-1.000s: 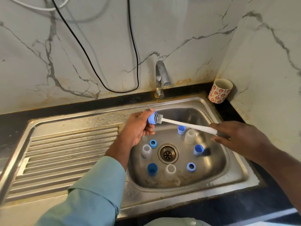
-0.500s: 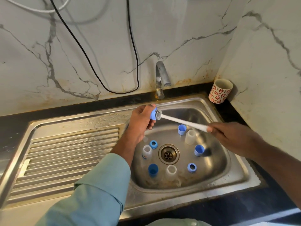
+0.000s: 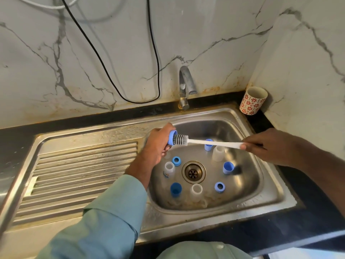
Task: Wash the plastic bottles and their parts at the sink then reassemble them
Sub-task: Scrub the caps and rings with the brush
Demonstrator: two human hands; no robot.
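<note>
My left hand (image 3: 158, 144) grips a blue bottle part (image 3: 171, 137) above the left side of the sink basin (image 3: 242, 195), its opening turned right. My right hand (image 3: 268, 146) pinches the white handle of a bottle brush (image 3: 211, 142), whose grey bristle head sits at the part's mouth, mostly outside it. In the basin around the drain (image 3: 193, 172) stand several blue caps and rings (image 3: 228, 167) and translucent small bottles (image 3: 169, 168), one more at the front (image 3: 196, 191).
A steel tap (image 3: 184, 85) rises behind the basin, no water running. A ribbed draining board (image 3: 74, 174) lies to the left. A white cup with red flowers (image 3: 253, 100) stands on the dark counter at the back right corner. A black cable (image 3: 130, 98) hangs on the marble wall.
The brush has been drawn out to the right, so its bristles now show outside the blue part. My right hand slid back along the handle.
</note>
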